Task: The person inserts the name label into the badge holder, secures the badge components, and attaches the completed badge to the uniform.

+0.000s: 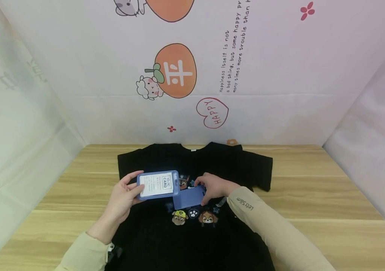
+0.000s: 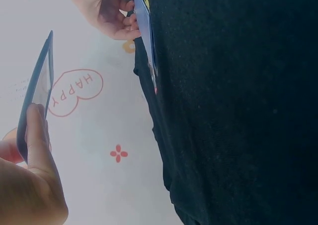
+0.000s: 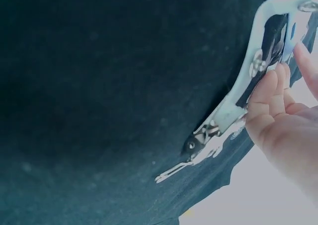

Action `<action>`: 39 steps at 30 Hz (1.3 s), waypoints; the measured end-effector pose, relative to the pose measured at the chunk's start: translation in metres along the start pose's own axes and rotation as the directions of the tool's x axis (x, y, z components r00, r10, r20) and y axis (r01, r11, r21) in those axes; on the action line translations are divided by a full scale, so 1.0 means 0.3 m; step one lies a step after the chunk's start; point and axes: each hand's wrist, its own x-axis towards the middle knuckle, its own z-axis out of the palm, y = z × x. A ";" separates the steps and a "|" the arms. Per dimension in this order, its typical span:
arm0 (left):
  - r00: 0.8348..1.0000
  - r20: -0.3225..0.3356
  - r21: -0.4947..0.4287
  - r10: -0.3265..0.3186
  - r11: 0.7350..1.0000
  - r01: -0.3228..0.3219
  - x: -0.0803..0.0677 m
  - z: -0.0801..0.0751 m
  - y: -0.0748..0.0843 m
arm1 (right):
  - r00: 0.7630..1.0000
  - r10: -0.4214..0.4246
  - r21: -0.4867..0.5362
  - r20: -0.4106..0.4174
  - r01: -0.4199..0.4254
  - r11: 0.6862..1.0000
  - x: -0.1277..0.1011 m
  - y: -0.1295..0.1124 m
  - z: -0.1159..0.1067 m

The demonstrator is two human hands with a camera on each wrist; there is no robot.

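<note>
My left hand holds a blue-framed card holder, thumb on its front. Inside it shows a white insert printed "ID/IC CARD". To its right, my right hand grips a flat blue plastic piece by its right end, thumb and fingers at opposite edges. The piece's left end overlaps the holder's lower right corner in the head view. Under both lies a black T-shirt with cartoon dog prints. By my right fingers, a pale strap with metal fittings and a clip lies over the shirt.
The shirt is spread on a wood-grain table, its collar toward the back. White printed cloth hangs behind the table, with pale cloth along both sides. A dark wrist device sits at the left cuff.
</note>
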 end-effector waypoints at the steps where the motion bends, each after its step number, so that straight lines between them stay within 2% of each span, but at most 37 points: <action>1: 1.000 0.001 0.000 0.001 1.000 -0.001 0.000 0.001 0.000 | 1.000 0.000 -0.001 -0.001 0.000 1.000 -0.001 0.000 0.000; 6: 1.000 0.004 0.000 0.004 1.000 -0.004 0.001 0.008 0.003 | 1.000 -0.007 -0.015 0.002 0.007 1.000 -0.005 -0.007 0.000; 15: 1.000 0.009 -0.003 0.007 1.000 -0.007 -0.001 0.013 0.014 | 1.000 -0.003 0.030 -0.021 0.004 1.000 -0.001 -0.019 0.016; 19: 1.000 0.008 -0.003 0.009 1.000 -0.009 -0.001 0.011 0.014 | 0.999 -0.014 0.078 -0.029 0.017 0.997 -0.001 -0.014 0.015; 23: 1.000 0.009 0.000 0.013 1.000 -0.013 -0.002 0.007 0.011 | 1.000 -0.020 0.186 -0.010 0.021 0.982 -0.005 -0.001 0.007; 26: 1.000 0.013 0.003 0.016 1.000 -0.016 -0.002 0.005 0.009 | 1.000 -0.002 0.308 0.020 -0.004 0.951 -0.007 0.011 0.002; 31: 1.000 0.016 0.001 0.017 1.000 -0.018 -0.001 0.005 0.009 | 0.998 0.015 0.484 0.066 -0.045 0.874 -0.014 0.011 -0.006; 35: 1.000 0.019 -0.002 0.016 1.000 -0.016 -0.001 0.006 0.008 | 0.996 0.018 0.566 0.084 -0.063 0.822 -0.017 0.009 -0.009; 39: 1.000 0.021 -0.004 0.012 1.000 -0.012 -0.001 0.007 0.004 | 0.996 0.035 0.615 0.088 -0.082 0.784 -0.022 0.009 -0.009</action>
